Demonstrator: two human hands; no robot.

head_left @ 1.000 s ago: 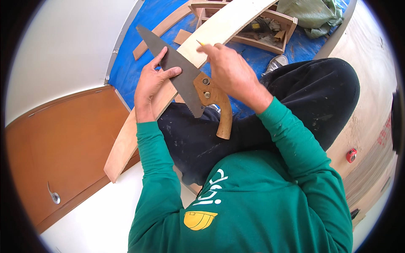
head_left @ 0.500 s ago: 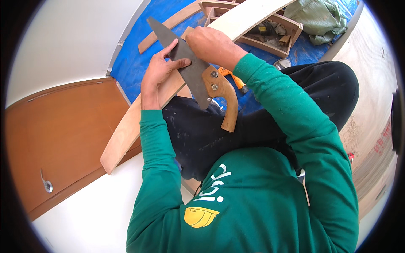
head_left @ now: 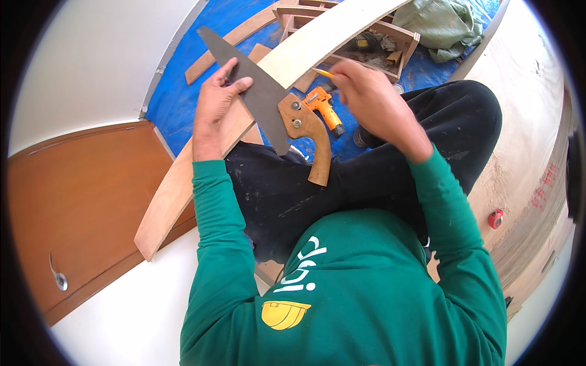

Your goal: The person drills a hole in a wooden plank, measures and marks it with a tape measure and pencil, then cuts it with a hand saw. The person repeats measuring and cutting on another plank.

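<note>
My left hand [head_left: 218, 100] presses the blade of a handsaw [head_left: 261, 91] flat across a long curved wooden board [head_left: 174, 183], thumb on the blade and fingers along its edge. The saw's wooden handle hangs over my dark trouser leg. Raised to the right, away from the board, my right hand [head_left: 381, 104] is closed on a thin yellow pencil [head_left: 324, 73] with its tip pointing left. The board's pale far section [head_left: 329, 36] runs up and to the right beyond the blade. Just right of the saw handle lies an orange cordless drill [head_left: 325, 108].
Blue sheeting [head_left: 171, 100] covers the floor ahead. A wooden compartment box [head_left: 408, 41] holds tools and scraps, with a green sack [head_left: 442, 27] beside it. More curved wood strips [head_left: 235, 39] lie at the back. A red tape measure [head_left: 495, 218] rests on plywood at right.
My right hand has drawn back right and down from the saw's far edge, bringing the pencil into view. My left hand still holds the blade on the board; the whole view has shifted slightly.
</note>
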